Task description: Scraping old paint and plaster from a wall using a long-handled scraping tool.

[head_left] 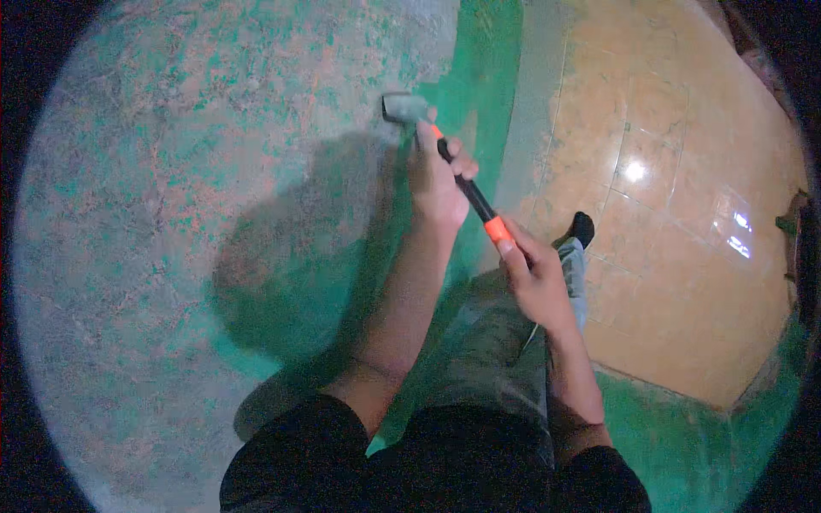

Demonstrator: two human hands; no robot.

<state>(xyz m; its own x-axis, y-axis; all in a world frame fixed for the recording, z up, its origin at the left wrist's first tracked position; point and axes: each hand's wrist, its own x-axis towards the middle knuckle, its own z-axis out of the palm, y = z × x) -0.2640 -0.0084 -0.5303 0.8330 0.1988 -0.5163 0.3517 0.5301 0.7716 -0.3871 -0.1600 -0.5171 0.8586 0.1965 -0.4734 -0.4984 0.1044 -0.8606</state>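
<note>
The right hand (pixel 534 278) has its grip closed around the lower end of a hammer handle (pixel 469 190), thumb laid along the orange section near the butt. Above it, the left hand (pixel 438 175) has its grip wrapped around the same handle higher up, on the black part just below the head, fingers curled over the far side. The handle runs diagonally from the right hand up and to the left, black with orange bands at both ends. Both forearms come in from the lower edge, out of dark short sleeves, and grey trousers (pixel 492 350) show between them, with one dark shoe (pixel 581 227) standing on the floor beyond the right hand.

The grey metal hammer head (pixel 404 107) rests against the wall (pixel 171 188), a rough, worn surface with patchy green paint scraped down to pink and grey. A dark shadow of the arm falls on it left of the left forearm. To the right lies an orange tiled floor (pixel 684 197) with bright light reflections.
</note>
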